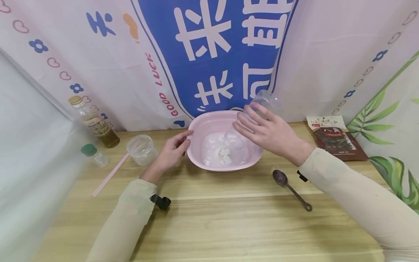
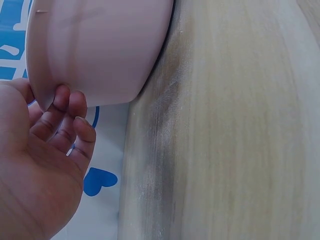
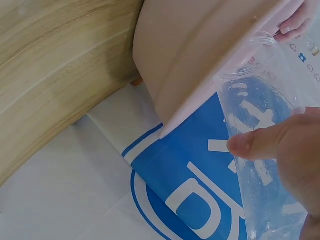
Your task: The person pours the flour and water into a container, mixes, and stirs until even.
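Observation:
A pink plastic basin [image 1: 200,125] stands at the back of the table, with white powdery clumps [image 1: 224,155] on its bottom. My left hand [image 1: 171,152] pinches its left rim, thumb on top and fingers underneath, as the left wrist view shows. My right hand [image 1: 270,134] grips a clear plastic bottle [image 3: 257,120] over the basin's right side. The bottle is tipped, its wide open mouth pointing down into the basin. Some white residue clings to the bottle's inside. Whether anything is flowing out is too faint to tell.
To the left are an oil bottle [image 1: 99,125], a green-capped shaker [image 1: 95,155], a clear tub [image 1: 142,151] and pink chopsticks [image 1: 110,175]. A dark measuring spoon [image 1: 292,189] lies at front right. Behind it is a brown spice packet [image 1: 337,140]. A printed cloth [image 1: 209,54] hangs behind the table.

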Tool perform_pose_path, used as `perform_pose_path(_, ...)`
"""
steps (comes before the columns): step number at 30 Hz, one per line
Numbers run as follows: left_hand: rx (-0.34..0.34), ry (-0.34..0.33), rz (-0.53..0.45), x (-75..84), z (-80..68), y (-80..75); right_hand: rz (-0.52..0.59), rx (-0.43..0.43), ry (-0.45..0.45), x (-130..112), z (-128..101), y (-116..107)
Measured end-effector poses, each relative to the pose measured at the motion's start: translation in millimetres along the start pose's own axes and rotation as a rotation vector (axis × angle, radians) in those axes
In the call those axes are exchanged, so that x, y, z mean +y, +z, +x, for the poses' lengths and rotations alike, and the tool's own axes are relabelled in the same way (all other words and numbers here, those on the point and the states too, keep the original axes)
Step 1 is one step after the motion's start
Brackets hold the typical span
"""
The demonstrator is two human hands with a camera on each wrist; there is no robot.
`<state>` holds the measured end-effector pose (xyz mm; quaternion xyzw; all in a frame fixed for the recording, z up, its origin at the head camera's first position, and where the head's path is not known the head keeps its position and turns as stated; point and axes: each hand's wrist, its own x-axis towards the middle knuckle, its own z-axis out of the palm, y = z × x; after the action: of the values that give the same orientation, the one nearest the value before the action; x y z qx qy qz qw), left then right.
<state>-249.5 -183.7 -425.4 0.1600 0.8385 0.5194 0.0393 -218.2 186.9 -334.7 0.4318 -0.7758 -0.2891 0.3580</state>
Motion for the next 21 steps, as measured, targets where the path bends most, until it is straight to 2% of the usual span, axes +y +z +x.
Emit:
perform_pose_path(13,0.001,0.01,0.003,1.3,0.9,0.7,0.036,0.078,0.04,-1.5,-5.9,5.8)
perform_pose_path(21,-0.003,0.006,0.003,1.7,0.5,0.9,0.064,0.094,0.076,-2.0,-7.9,8.1)
